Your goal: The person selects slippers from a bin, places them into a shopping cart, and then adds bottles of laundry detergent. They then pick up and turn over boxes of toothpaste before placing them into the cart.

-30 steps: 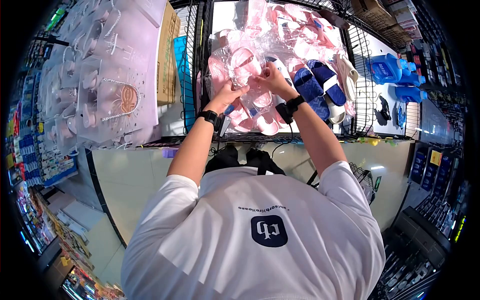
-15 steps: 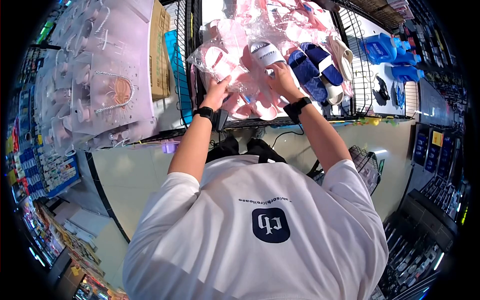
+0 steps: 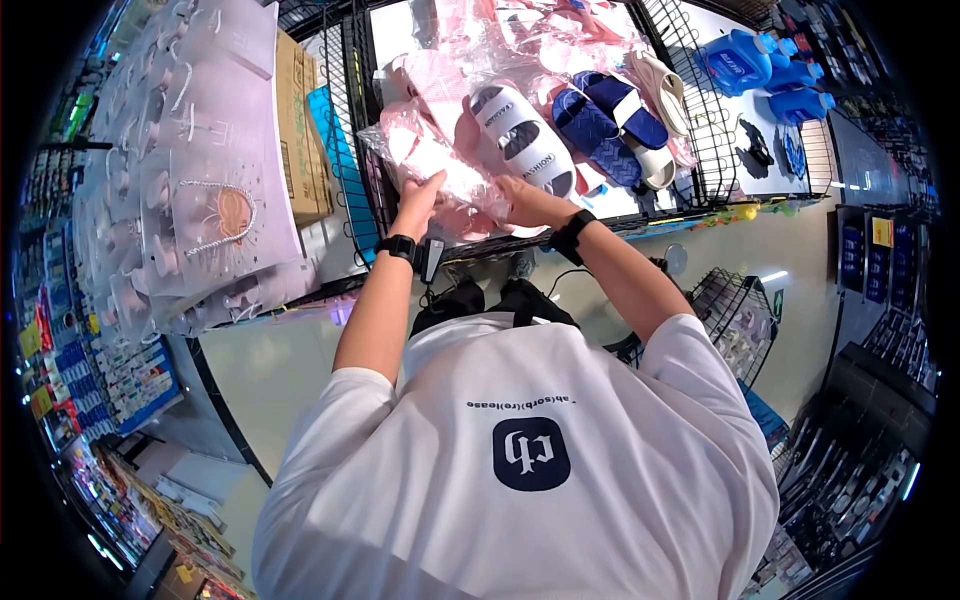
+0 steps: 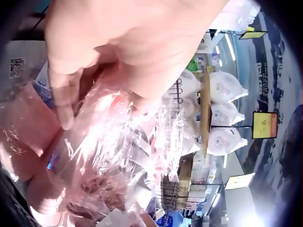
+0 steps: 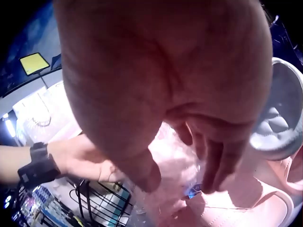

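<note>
In the head view, a pair of pink slippers in clear wrap point(image 3: 425, 150) lies slanted between the hands. My left hand point(image 3: 417, 205) grips its near left side; my right hand point(image 3: 535, 204) holds its lower right end. The left wrist view has the left hand point(image 4: 128, 42) with thumb and fingers round the shiny wrap point(image 4: 102, 132). Seen from the right wrist, the right hand point(image 5: 175, 90) has thumb and fingers bent about the wrapped pink item point(image 5: 173, 163). White slippers with black lettering point(image 3: 520, 140) lie just beyond the right hand.
Navy slippers point(image 3: 595, 135) and beige slippers point(image 3: 658, 90) lie to the right in the wire-sided bin point(image 3: 345, 150). More wrapped pink slippers fill the back. Clear bags point(image 3: 215, 200) hang left; blue bottles point(image 3: 735, 62) stand right.
The right hand has left the white slippers and moved down-left to the wrapped pink pair. Both white slippers now show. The wrapped pair has tilted, its lower end swinging right; the left hand stays at it.
</note>
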{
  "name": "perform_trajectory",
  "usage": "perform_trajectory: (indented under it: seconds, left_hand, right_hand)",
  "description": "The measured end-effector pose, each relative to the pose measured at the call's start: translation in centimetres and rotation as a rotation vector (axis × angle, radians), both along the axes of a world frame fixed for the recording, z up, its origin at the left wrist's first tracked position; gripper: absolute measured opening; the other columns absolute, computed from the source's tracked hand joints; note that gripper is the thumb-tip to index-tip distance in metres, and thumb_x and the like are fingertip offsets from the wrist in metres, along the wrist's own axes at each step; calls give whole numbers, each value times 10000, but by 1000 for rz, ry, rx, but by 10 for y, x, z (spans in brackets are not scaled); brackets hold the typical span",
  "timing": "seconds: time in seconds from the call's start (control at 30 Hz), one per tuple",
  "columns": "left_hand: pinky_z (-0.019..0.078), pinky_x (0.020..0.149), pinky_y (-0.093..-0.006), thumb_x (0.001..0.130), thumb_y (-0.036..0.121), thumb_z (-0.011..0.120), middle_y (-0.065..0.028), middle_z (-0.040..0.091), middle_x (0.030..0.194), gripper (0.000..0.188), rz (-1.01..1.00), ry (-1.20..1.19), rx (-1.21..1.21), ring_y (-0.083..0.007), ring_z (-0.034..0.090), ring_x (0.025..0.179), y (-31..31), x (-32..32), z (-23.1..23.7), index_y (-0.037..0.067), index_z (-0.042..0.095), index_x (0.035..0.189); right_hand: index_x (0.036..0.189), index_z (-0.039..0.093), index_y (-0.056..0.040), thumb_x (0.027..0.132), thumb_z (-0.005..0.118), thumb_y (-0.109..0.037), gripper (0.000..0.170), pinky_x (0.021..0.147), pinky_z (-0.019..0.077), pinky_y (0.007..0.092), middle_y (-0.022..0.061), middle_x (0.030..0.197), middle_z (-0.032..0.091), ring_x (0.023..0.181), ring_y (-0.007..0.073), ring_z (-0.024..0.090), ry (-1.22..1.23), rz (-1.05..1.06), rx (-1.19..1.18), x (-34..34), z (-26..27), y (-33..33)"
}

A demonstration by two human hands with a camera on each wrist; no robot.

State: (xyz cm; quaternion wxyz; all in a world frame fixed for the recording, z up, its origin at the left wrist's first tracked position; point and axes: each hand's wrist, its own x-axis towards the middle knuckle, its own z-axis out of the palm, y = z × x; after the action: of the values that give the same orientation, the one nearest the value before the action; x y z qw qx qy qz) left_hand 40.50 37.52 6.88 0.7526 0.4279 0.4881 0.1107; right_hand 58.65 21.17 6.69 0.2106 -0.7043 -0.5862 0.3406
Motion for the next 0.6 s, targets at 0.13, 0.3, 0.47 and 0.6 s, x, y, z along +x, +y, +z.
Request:
perform_trajectory:
  seconds: [0.13, 0.3, 0.47, 0.6]
  left_hand:
    - [552, 664, -325, 874, 224, 659, -99, 641, 1003, 376, -25, 66, 38, -181, 639, 802, -10, -4, -6, 5, 529, 1151]
    - [558, 652, -323, 872, 198, 664, -120, 630, 1061, 439, 11, 16, 128, -206, 655, 847, -13, -9, -12, 7, 463, 1213]
    - [403, 991, -481, 898, 294, 643, -134, 423, 1376, 600, -55, -32, 163, -276, 415, 1278, -7, -8, -24, 15, 337, 1332]
    - [526, 817, -408, 922, 531, 496, -226, 467, 1323, 640, -425, 341, 25, -286, 561, 1104, 3, -6, -23, -9, 448, 1262]
  right_hand:
    - [1181, 481, 34, 793, 621, -233, 492, 866, 482, 426, 256, 1063, 627, 1049, 377, 600, -140, 104, -347, 7, -35, 2]
    - [1102, 546, 3, 826, 576, -217, 354, 792, 498, 453, 223, 979, 658, 909, 400, 635, -77, 183, -135, 13, -26, -2]
    - [1048, 604, -38, 837, 535, -172, 259, 786, 481, 463, 199, 1047, 634, 906, 376, 613, -134, -166, 173, 12, 34, 2]
    - [1141, 585, -104, 772, 583, -179, 377, 935, 375, 480, 119, 1220, 532, 1234, 314, 403, -693, -160, 333, 28, 43, 4]
